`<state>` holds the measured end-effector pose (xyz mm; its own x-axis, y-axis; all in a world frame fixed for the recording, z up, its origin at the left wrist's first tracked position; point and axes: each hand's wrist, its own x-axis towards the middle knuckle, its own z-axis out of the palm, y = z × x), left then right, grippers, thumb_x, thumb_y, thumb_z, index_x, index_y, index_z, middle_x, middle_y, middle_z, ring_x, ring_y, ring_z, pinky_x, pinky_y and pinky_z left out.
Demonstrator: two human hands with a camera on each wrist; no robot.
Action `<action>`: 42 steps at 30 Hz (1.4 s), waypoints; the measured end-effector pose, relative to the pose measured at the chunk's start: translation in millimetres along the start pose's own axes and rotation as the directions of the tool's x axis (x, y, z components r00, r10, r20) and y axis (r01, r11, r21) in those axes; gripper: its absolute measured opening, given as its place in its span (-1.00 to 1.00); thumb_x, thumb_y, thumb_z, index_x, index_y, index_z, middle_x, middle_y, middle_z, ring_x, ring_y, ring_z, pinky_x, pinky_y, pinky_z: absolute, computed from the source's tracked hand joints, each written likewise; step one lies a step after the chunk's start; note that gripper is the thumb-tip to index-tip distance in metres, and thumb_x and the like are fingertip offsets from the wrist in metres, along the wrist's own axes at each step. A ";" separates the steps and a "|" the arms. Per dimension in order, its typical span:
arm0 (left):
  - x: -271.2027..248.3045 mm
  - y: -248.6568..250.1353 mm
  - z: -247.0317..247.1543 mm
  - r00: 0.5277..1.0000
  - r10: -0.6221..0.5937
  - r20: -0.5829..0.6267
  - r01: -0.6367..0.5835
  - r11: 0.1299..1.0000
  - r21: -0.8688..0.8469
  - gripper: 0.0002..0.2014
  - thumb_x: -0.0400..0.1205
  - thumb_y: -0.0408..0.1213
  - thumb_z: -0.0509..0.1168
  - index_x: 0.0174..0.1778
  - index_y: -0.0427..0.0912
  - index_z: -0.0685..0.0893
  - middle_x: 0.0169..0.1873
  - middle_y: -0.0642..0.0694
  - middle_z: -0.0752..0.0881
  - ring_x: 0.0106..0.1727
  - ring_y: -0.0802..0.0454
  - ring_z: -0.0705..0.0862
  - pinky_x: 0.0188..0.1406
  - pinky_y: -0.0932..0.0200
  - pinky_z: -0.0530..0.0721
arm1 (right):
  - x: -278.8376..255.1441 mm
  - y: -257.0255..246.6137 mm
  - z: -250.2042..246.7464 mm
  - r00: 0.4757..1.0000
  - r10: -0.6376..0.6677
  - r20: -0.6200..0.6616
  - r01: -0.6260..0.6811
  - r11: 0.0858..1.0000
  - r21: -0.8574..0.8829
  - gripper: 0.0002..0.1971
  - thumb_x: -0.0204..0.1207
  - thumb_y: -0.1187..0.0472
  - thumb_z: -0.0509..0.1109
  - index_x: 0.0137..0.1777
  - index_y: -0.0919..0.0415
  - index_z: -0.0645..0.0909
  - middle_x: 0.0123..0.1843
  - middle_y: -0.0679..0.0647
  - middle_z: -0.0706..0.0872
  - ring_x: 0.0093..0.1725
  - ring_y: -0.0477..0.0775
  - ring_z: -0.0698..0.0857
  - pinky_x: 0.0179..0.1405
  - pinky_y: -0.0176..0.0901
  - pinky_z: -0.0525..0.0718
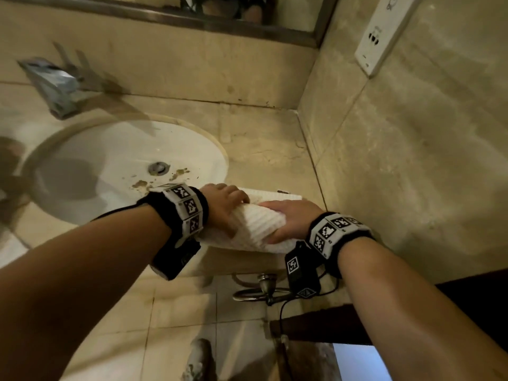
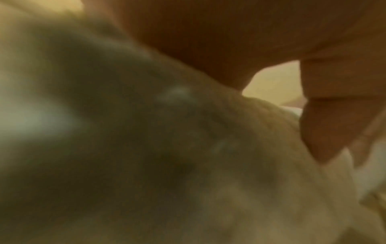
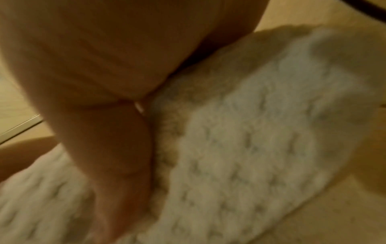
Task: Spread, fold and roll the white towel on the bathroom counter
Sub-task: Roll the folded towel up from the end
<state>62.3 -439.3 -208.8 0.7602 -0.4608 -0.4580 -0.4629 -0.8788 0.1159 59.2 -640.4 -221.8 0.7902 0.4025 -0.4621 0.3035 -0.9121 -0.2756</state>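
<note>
The white waffle-weave towel [image 1: 264,222] lies partly rolled at the front edge of the beige counter [image 1: 261,144], just right of the sink. My left hand [image 1: 225,207] curls over the roll's left end, thumb underneath. My right hand [image 1: 286,218] grips the right end, fingers on top and thumb on the near side. A flat strip of towel shows beyond the roll. In the left wrist view the towel [image 2: 229,165] is a blur under my fingers [image 2: 334,115]. The right wrist view shows the towel's weave [image 3: 250,148] against my hand [image 3: 94,107].
A round white sink [image 1: 110,144] with stains near its drain sits left of the towel, a metal faucet [image 1: 55,83] behind it. The tiled side wall [image 1: 412,160] with a white socket plate [image 1: 379,37] stands close on the right. A metal towel ring [image 1: 264,292] hangs under the counter.
</note>
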 end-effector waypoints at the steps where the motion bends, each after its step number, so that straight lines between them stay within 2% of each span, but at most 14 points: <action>1: -1.3 -0.5 3.0 0.998 0.009 -0.058 -0.005 0.998 0.064 -0.18 0.39 0.15 0.43 0.53 0.10 0.24 0.47 0.00 0.35 0.49 -0.05 0.33 0.50 0.03 0.25 | 3.8 0.9 -0.6 1.000 0.001 0.004 -0.001 1.000 0.018 -0.14 0.21 -0.17 0.60 0.51 -0.34 0.30 0.43 -0.16 0.57 0.38 0.00 0.54 0.17 -0.24 0.44; 6: -3.9 -0.2 12.5 0.991 0.004 -0.131 0.028 0.970 0.240 -0.04 0.20 0.35 0.43 0.47 0.11 0.19 0.36 -0.01 0.39 0.40 -0.04 0.39 0.49 0.00 0.25 | 15.2 4.1 0.0 0.999 -0.015 0.042 0.012 0.997 0.079 -0.11 0.16 -0.18 0.61 0.52 -0.30 0.30 0.42 -0.09 0.57 0.40 0.05 0.51 0.38 -0.01 0.47; 9: -0.4 2.3 10.1 0.996 -0.019 -0.092 0.040 0.971 0.235 -0.01 0.25 0.29 0.45 0.53 0.09 0.15 0.37 -0.05 0.39 0.41 -0.07 0.39 0.49 0.00 0.28 | 9.4 3.9 2.5 1.000 -0.030 -0.005 0.029 0.996 -0.084 -0.07 0.24 -0.30 0.50 0.60 -0.21 0.18 0.50 0.02 0.39 0.47 0.12 0.36 0.47 0.05 0.36; 13: 7.4 3.4 3.8 0.998 -0.047 -0.034 0.052 0.980 0.190 -0.03 0.29 0.21 0.45 0.55 0.04 0.13 0.37 -0.09 0.42 0.39 -0.11 0.41 0.47 -0.02 0.37 | -17.2 -1.3 14.2 0.978 -0.012 -0.207 -0.043 0.965 -0.258 -0.07 0.35 -0.35 0.36 0.63 -0.15 -0.02 0.54 0.02 0.16 0.53 0.12 0.19 0.53 0.04 0.16; 16: 11.6 2.4 2.2 0.998 -0.062 -0.008 0.062 0.985 0.159 -0.05 0.28 0.19 0.45 0.54 0.05 0.15 0.37 -0.07 0.44 0.39 -0.11 0.42 0.45 -0.04 0.40 | -30.5 -7.3 30.8 0.978 -0.012 -0.206 -0.071 0.917 -0.392 -0.07 0.42 -0.30 0.29 0.64 -0.15 -0.19 0.58 0.04 0.08 0.54 0.16 0.14 0.54 0.07 0.09; 19: 9.2 2.9 1.2 0.998 -0.055 -0.035 0.061 0.984 0.167 -0.07 0.30 0.18 0.45 0.54 0.07 0.15 0.38 -0.05 0.43 0.40 -0.10 0.42 0.45 0.00 0.34 | -29.1 -10.1 30.0 0.969 0.002 -0.246 -0.094 0.928 -0.360 -0.14 0.43 -0.21 0.33 0.63 -0.14 -0.07 0.53 0.03 0.27 0.41 0.17 0.33 0.44 0.04 0.28; 23: -2.7 2.8 8.4 0.988 -0.066 -0.140 0.088 0.984 0.155 -0.08 0.34 0.18 0.40 0.56 0.13 0.07 0.44 -0.01 0.33 0.47 -0.06 0.32 0.51 0.03 0.22 | -14.4 -9.8 3.9 0.979 -0.039 -0.198 -0.029 0.943 -0.331 -0.22 0.35 -0.28 0.41 0.54 -0.14 0.22 0.42 -0.01 0.50 0.30 0.14 0.53 0.26 -0.03 0.47; 27: -14.3 2.1 14.1 0.980 -0.060 -0.188 0.108 0.961 0.255 0.02 0.33 0.28 0.40 0.60 0.11 -0.02 0.46 -0.04 0.26 0.48 -0.09 0.30 0.52 0.01 0.23 | -6.1 -3.9 -12.0 0.995 -0.019 -0.101 -0.006 0.971 -0.240 -0.28 0.35 -0.26 0.45 0.50 -0.13 0.33 0.40 -0.04 0.58 0.31 0.11 0.59 0.18 -0.12 0.49; 30: -14.9 1.2 11.6 0.978 -0.089 -0.191 0.136 0.958 0.252 -0.06 0.38 0.19 0.39 0.59 0.15 0.01 0.43 -0.05 0.36 0.41 -0.10 0.40 0.46 0.03 0.35 | -2.8 0.1 -16.0 0.999 0.011 -0.052 -0.020 0.986 -0.166 -0.30 0.42 -0.27 0.38 0.54 -0.15 0.30 0.41 -0.03 0.59 0.32 0.09 0.59 0.13 -0.17 0.47; 32: -13.0 1.1 5.4 0.981 -0.111 -0.162 0.141 0.972 0.190 -0.14 0.37 0.15 0.39 0.55 0.19 0.12 0.35 -0.02 0.48 0.33 -0.09 0.49 0.34 0.03 0.51 | -2.6 1.8 -12.6 0.998 -0.001 -0.067 -0.011 0.984 -0.177 -0.30 0.50 -0.24 0.31 0.60 -0.12 0.21 0.49 -0.01 0.50 0.40 0.11 0.53 0.26 -0.11 0.46; 34: -12.8 1.2 -1.8 0.985 -0.140 -0.097 0.150 0.983 0.106 -0.19 0.35 0.12 0.40 0.50 0.23 0.20 0.25 0.00 0.56 0.25 -0.09 0.55 0.21 0.04 0.59 | -9.4 4.4 0.6 0.991 -0.030 -0.134 0.001 0.978 -0.207 -0.33 0.59 -0.23 0.15 0.65 -0.09 0.07 0.61 0.01 0.29 0.52 0.12 0.37 0.45 -0.03 0.32; 37: -13.5 -4.0 -8.2 0.982 -0.184 0.050 0.187 0.980 -0.060 -0.27 0.37 0.05 0.44 0.45 0.25 0.29 0.15 0.01 0.61 0.12 -0.07 0.58 0.06 0.09 0.58 | -27.6 5.6 24.6 0.960 -0.061 -0.273 -0.018 0.960 -0.279 -0.24 0.40 -0.39 -0.17 0.61 -0.20 -0.13 0.65 0.02 0.06 0.61 0.13 0.10 0.59 0.06 0.00; 40: -15.0 -10.1 -7.7 0.965 -0.150 0.215 0.202 0.949 -0.242 -0.20 0.35 -0.03 0.52 0.51 0.13 0.33 0.35 -0.01 0.55 0.36 -0.07 0.50 0.26 0.07 0.45 | -35.3 3.9 36.1 0.974 -0.099 -0.204 0.011 0.919 -0.395 -0.11 0.34 -0.38 0.20 0.46 -0.26 -0.33 0.65 0.08 -0.02 0.63 0.19 -0.01 0.62 0.16 -0.13; 42: -15.6 -11.4 -5.5 0.958 -0.136 0.254 0.218 0.918 -0.332 -0.20 0.38 -0.11 0.55 0.52 0.07 0.34 0.41 -0.04 0.52 0.42 -0.05 0.46 0.34 0.09 0.41 | -32.1 2.7 35.6 0.976 -0.096 -0.195 0.005 0.906 -0.424 -0.07 0.37 -0.28 0.32 0.49 -0.27 -0.33 0.64 0.09 0.03 0.60 0.20 0.08 0.61 0.14 0.00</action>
<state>58.2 -422.7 -198.2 0.6752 -0.2907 -0.6779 -0.1082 -0.9481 0.2989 15.7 -653.0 -237.7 0.8459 0.4656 -0.2603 0.5042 -0.8571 0.1055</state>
